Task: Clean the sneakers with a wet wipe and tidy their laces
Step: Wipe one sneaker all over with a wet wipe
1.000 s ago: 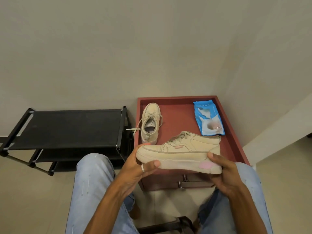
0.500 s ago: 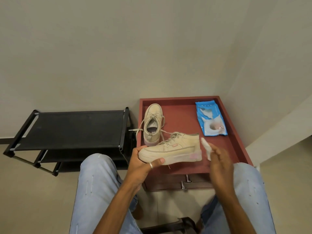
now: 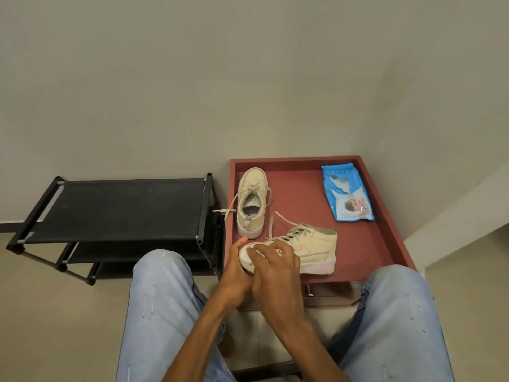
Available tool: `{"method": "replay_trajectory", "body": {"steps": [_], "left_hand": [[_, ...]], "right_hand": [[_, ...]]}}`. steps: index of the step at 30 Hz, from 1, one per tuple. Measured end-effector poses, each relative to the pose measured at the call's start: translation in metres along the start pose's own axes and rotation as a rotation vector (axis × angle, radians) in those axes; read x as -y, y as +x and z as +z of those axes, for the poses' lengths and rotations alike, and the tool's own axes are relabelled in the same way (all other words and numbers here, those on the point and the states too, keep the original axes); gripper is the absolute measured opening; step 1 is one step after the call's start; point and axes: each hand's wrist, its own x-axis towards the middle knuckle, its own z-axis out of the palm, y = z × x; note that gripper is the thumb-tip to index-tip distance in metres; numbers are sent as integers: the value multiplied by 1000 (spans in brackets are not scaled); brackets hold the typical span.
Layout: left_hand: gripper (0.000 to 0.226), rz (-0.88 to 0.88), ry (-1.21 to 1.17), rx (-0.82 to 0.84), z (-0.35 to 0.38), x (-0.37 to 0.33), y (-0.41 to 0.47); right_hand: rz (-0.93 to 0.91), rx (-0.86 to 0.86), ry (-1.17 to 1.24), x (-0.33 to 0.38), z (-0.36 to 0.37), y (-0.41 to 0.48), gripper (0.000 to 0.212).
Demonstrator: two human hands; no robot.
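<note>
Wiping the toe of the near sneaker [image 3: 311,249], at the front edge of the red tray [image 3: 371,252], should go best in short firm strokes: the right hand [image 3: 278,271] curls its fingers over what looks like a white wipe [image 3: 254,257] there, while the left hand [image 3: 234,271] grips the toe's left side as a brace. Its loose laces [image 3: 271,224] trail toward the second sneaker [image 3: 252,205] behind.

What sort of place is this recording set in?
Probably a home entryway corner: a black shoe rack stands against the plain wall, beside a low red cabinet whose rimmed top holds a loose-laced sneaker and a blue pack of wet wipes.
</note>
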Motion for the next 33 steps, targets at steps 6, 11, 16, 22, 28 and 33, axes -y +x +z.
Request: {"method": "replay_trajectory", "body": {"steps": [6, 11, 16, 22, 28, 33], "left_hand": [[82, 48, 33, -14, -3, 7, 2], [78, 53, 42, -17, -8, 14, 3], [83, 57, 50, 3, -12, 16, 1], [91, 97, 45, 40, -9, 13, 1], [89, 114, 91, 40, -10, 15, 0], [89, 137, 111, 60, -5, 10, 2]], "right_hand": [[84, 64, -137, -27, -9, 12, 37], [156, 195, -143, -6, -8, 15, 43], [96, 268, -192, -9, -21, 13, 37], [162, 299, -228, -17, -16, 49, 27], [40, 442, -62, -33, -36, 25, 28], [137, 333, -241, -33, -25, 40, 25]]}}
